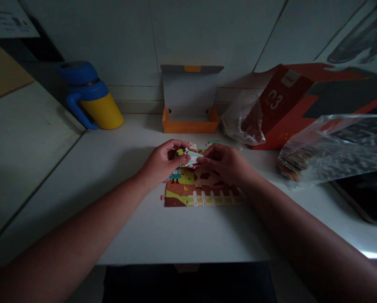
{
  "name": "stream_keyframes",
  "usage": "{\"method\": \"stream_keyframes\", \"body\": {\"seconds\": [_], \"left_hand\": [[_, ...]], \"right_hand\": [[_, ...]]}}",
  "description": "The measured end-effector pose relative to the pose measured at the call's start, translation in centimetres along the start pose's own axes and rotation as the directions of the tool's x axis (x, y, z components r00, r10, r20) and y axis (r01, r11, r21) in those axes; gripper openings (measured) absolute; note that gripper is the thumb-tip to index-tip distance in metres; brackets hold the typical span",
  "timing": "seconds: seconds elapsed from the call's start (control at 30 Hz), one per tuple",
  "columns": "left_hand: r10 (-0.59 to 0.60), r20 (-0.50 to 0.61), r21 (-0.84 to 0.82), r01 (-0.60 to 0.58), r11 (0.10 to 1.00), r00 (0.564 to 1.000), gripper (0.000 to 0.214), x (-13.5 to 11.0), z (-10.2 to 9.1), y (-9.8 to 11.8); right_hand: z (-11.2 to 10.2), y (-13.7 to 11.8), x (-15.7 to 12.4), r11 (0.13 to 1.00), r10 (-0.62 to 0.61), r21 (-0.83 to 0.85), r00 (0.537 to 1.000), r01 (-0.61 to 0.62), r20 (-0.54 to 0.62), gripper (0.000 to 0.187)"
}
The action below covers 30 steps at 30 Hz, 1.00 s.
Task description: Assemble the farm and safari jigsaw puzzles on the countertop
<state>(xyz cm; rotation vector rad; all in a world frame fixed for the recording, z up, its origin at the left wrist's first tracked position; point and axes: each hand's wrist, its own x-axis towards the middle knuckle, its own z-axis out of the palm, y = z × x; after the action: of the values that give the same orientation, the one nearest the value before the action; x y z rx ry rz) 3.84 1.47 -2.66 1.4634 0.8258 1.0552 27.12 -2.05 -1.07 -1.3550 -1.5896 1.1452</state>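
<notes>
Jigsaw puzzle pieces [194, 157] in pale green, red and yellow are pinched between my two hands. My left hand [165, 160] closes on their left side, thumb in front. On their right side my right hand [224, 162] grips with thumb and bent fingers. Below them on the table lies a partly joined puzzle [184, 198] with a white fence, brown ground and a brown-patched animal. My hands cover much of its upper part. A small greenish piece [213, 143] shows just beyond my right hand.
An open orange box [190, 127] stands against the wall. At the left is a blue and yellow jug [103, 107]. To the right are a red box [283, 105], a clear plastic bag [243, 120], another filled bag [333, 147] and a dark object [365, 198]. The white table [176, 235] ends near me.
</notes>
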Motion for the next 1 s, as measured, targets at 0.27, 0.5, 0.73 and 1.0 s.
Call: {"method": "stream_keyframes", "body": {"seconds": [0.27, 0.5, 0.73, 1.0], "left_hand": [[0.006, -0.059, 0.026, -0.005, 1.0, 0.998, 0.029, 0.2, -0.1, 0.3], [-0.02, -0.305, -0.031, 0.011, 0.999, 0.952, 0.03, 1.2, -1.8, 0.2], [-0.053, -0.316, -0.047, 0.04, 0.998, 0.947, 0.029, 1.2, -1.7, 0.3], [-0.015, -0.186, -0.033, 0.009, 0.999, 0.983, 0.031, 0.5, -0.9, 0.5]], "right_hand": [[-0.2, -0.4, 0.1, 0.982, 0.039, 0.187, 0.999, -0.033, -0.03, 0.047], [-1.2, 1.3, 0.5, 0.998, 0.049, 0.045, 0.993, -0.044, -0.11, 0.042], [-0.6, -1.2, -1.0, 0.964, 0.059, -0.265, 0.982, -0.01, 0.178, 0.018], [-0.5, -2.3, -1.8, 0.882, -0.015, -0.449, 0.962, 0.141, 0.273, 0.016]]}}
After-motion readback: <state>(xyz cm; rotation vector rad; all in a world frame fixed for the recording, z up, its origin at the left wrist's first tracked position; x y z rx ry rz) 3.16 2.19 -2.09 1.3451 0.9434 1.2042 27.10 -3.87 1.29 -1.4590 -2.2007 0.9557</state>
